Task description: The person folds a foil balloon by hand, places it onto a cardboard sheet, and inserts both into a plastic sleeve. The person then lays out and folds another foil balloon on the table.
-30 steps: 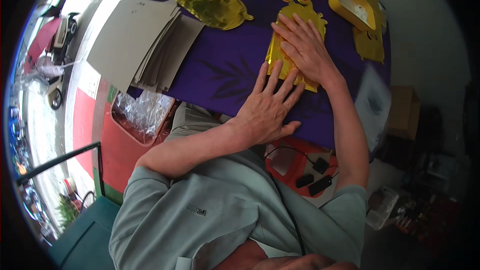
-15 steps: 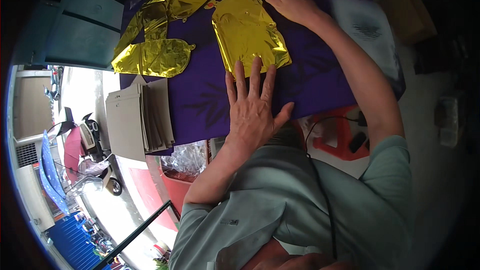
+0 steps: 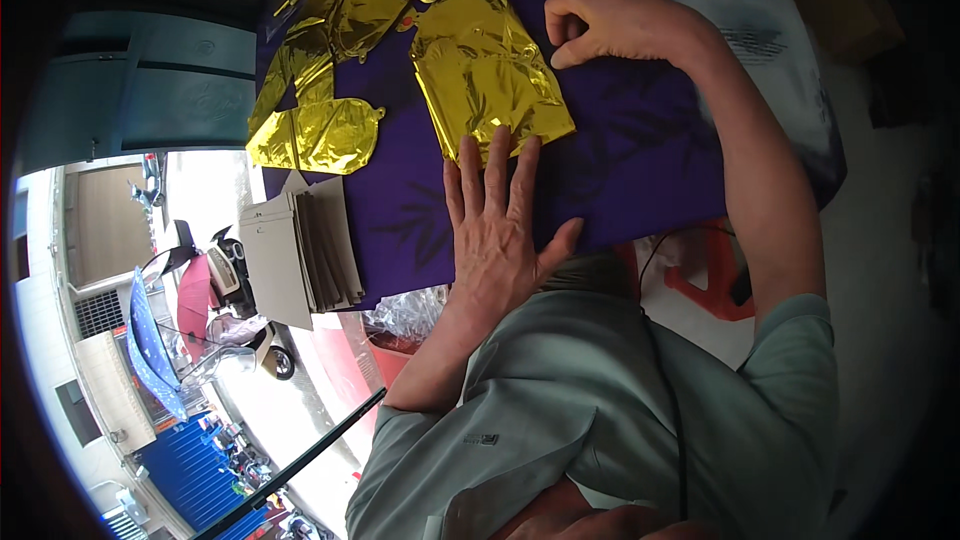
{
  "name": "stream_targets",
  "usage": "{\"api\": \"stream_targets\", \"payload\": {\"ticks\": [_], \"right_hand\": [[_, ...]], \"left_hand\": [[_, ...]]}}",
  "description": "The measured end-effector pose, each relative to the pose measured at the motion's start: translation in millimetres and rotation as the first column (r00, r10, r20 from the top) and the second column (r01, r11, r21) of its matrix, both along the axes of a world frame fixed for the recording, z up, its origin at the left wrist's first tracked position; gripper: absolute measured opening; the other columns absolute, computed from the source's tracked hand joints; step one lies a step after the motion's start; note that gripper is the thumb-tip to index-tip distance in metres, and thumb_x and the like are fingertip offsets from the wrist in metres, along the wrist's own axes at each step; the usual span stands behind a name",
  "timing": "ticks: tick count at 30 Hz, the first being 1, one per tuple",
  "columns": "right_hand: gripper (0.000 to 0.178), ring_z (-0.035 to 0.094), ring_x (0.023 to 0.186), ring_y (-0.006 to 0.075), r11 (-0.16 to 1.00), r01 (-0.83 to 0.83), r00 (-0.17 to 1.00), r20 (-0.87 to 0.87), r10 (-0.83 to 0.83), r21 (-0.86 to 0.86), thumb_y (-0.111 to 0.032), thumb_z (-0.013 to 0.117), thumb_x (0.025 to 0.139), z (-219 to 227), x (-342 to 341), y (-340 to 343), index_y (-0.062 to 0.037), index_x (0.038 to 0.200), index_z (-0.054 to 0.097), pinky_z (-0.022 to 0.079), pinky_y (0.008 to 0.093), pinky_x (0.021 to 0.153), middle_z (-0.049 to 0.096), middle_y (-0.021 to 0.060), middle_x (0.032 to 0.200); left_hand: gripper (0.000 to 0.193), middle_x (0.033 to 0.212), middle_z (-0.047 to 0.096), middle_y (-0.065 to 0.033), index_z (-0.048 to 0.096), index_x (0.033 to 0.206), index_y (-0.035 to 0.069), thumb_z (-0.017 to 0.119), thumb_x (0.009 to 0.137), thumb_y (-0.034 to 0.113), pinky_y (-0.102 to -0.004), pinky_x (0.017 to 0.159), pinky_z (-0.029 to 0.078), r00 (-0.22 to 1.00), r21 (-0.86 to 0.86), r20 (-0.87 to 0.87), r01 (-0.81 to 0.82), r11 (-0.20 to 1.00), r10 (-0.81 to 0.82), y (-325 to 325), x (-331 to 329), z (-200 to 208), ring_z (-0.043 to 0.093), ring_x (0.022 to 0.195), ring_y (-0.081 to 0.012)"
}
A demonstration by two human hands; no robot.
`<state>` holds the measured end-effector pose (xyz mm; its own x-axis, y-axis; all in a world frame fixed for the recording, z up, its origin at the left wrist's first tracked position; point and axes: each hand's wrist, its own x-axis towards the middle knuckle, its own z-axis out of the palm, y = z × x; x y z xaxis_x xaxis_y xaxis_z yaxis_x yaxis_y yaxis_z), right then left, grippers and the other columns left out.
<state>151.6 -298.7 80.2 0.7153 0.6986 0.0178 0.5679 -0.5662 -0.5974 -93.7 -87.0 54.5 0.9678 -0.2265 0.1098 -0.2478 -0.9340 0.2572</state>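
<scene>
A flat, uninflated gold foil balloon with small tabs along its edges lies on the purple tablecloth. My left hand rests on its near edge, fingers spread and thumb out to the side. To the right of the balloon, apart from it, my right hand hovers over the cloth with its fingers curled in toward the thumb. Whatever those fingers may hold is hidden. More gold foil balloons lie flat at the left and far side, one of them bent around like a hook.
A stack of grey-brown cardboard pieces stands at the table's left corner. A clear plastic package lies at the right. Under the near edge are a red container with crumpled clear plastic and a red stool. Parked scooters show outside, left.
My right hand has drawn away from the balloon's far end, moving right and nearer, and its fingers have curled in. The left hand stays on the balloon's near edge. The whole view has shifted slightly.
</scene>
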Motion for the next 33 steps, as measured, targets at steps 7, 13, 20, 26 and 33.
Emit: {"api": "stream_targets", "payload": {"ticks": [7,13,20,26,33], "right_hand": [[0.029,0.069,0.081,0.0241,0.999,0.009,0.995,-0.097,-0.012,-0.041,-0.024,0.089,0.086,3.1,-5.0,0.4,-0.0016,0.088,0.071,0.054,0.0416,0.077,0.070,0.0083,0.080],[0.027,0.068,0.074,0.0235,0.998,0.000,1.000,0.008,0.000,-0.058,-0.022,0.088,0.086,3.4,-7.8,5.5,-0.0009,0.086,0.070,0.053,0.0419,0.073,0.071,0.0094,0.079],[0.025,0.069,0.075,0.0186,0.998,0.055,0.998,0.033,-0.056,0.036,-0.024,0.079,0.099,-13.4,3.2,4.3,-0.0002,0.095,0.072,0.052,0.0393,0.071,0.071,0.0078,0.080],[0.028,0.066,0.075,0.0166,0.983,0.156,0.986,0.050,-0.161,0.102,-0.029,0.075,0.106,-23.1,14.5,10.4,-0.0010,0.103,0.073,0.052,0.0366,0.073,0.072,0.0054,0.082],[0.035,0.064,0.075,0.0126,0.965,0.247,0.960,0.111,-0.256,0.091,-0.035,0.075,0.108,-28.5,15.3,17.5,-0.0012,0.102,0.074,0.051,0.0340,0.073,0.069,0.0043,0.080]], "left_hand": [[0.102,0.179,0.030,-0.0244,0.034,0.175,0.008,0.075,0.096,0.059,-0.0681,0.135,0.013,1.000,-0.028,-0.021,-0.009,1.000,0.008,-3.2,1.7,3.2,0.019,0.167,-0.0546],[0.101,0.178,0.033,-0.0215,0.035,0.175,0.012,0.076,0.096,0.060,-0.0662,0.135,0.016,1.000,0.031,0.004,-0.013,0.999,0.013,-4.5,-1.1,1.0,0.022,0.167,-0.0520],[0.102,0.175,0.038,-0.0211,0.036,0.175,0.011,0.078,0.094,0.058,-0.0679,0.134,0.019,0.999,-0.026,0.033,-0.025,0.999,0.026,-1.3,0.2,3.2,0.027,0.163,-0.0543],[0.094,0.169,0.046,-0.0202,0.042,0.170,0.008,0.080,0.095,0.050,-0.0625,0.133,0.027,0.989,-0.094,0.114,-0.082,0.992,0.093,-1.4,4.7,11.1,0.041,0.156,-0.0454],[0.066,0.160,0.055,-0.0197,0.055,0.156,0.005,0.076,0.101,0.034,-0.0588,0.130,0.032,0.955,-0.141,0.263,-0.103,0.985,0.137,16.1,30.8,-0.6,0.049,0.151,-0.0415]]}}
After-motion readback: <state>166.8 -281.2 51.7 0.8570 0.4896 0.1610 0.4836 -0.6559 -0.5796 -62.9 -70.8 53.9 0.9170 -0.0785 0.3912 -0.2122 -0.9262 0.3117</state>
